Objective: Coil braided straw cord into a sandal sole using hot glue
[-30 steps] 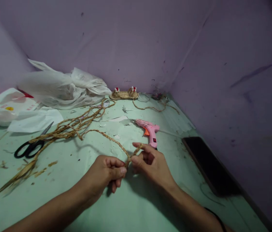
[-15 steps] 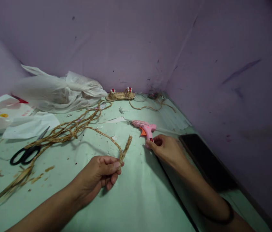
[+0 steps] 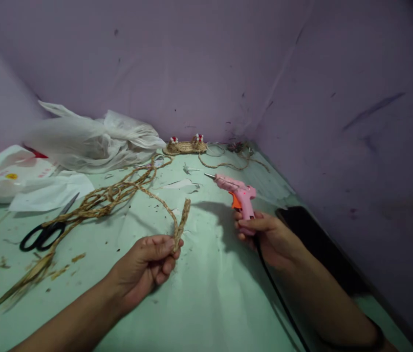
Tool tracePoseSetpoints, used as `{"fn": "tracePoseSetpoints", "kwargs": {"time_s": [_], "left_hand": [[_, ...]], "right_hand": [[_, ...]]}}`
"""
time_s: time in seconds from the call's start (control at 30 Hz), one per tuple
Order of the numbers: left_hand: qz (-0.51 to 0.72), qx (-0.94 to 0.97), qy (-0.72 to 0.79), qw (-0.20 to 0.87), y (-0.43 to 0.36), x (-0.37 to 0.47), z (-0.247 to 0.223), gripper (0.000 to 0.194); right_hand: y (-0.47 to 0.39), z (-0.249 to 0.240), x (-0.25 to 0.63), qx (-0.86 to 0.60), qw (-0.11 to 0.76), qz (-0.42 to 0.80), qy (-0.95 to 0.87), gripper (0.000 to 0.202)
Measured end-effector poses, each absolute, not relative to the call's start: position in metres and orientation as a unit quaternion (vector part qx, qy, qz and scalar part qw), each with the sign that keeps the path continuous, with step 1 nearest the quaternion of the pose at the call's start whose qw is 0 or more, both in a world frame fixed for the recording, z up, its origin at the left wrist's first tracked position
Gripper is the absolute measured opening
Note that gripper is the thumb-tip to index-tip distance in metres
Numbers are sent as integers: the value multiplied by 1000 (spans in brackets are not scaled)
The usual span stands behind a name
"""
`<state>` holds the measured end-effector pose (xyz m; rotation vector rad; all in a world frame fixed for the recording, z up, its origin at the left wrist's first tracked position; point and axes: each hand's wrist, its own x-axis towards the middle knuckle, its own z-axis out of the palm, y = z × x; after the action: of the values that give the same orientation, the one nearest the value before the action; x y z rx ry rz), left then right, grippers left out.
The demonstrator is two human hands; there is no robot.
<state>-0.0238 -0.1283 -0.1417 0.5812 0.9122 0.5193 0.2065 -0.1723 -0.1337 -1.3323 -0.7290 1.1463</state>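
Observation:
Between thumb and fingers, my left hand [image 3: 151,261] pinches a braided natural-fibre cord [image 3: 158,199], folded so that its short end points up. The cord runs back to a loose, tangled bundle at the left. My right hand [image 3: 270,234] is closed around the lower handle of a pink glue gun [image 3: 245,195] with an orange trigger. The gun is raised off the table, its metal nozzle pointing left, above and to the right of the cord end. A black cable hangs from the handle. No finger appears to be on the trigger.
Black-handled scissors [image 3: 43,236] lie partly under the cord bundle. White plastic bags [image 3: 96,142] rest against the back wall. A woven fibre piece with red and white beads [image 3: 186,147] stands at the back. A dark flat object, like a phone [image 3: 319,249], lies along the right edge.
My right hand has closed around the glue gun's handle and lifted it off the table, moving it slightly right and nearer. My left hand still pinches the folded cord, shifted slightly left.

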Motion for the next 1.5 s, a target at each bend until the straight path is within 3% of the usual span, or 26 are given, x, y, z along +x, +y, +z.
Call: {"fn": "tracePoseSetpoints", "kwargs": {"time_s": [0.2, 0.47, 0.7, 1.5], "left_hand": [[248, 176, 419, 855, -120, -32, -140, 5], [239, 209, 416, 852, -121, -32, -141, 15], [303, 379, 477, 733, -130, -23, -143, 31], [282, 404, 485, 722, -131, -22, -142, 33]], "right_hand": [[-184, -124, 195, -535, 567, 515, -357, 41], [-185, -131, 197, -507, 552, 523, -406, 39], [-204, -128, 211, -541, 497, 469, -491, 30], [-212, -137, 201, -549, 452, 437, -550, 19]]}}
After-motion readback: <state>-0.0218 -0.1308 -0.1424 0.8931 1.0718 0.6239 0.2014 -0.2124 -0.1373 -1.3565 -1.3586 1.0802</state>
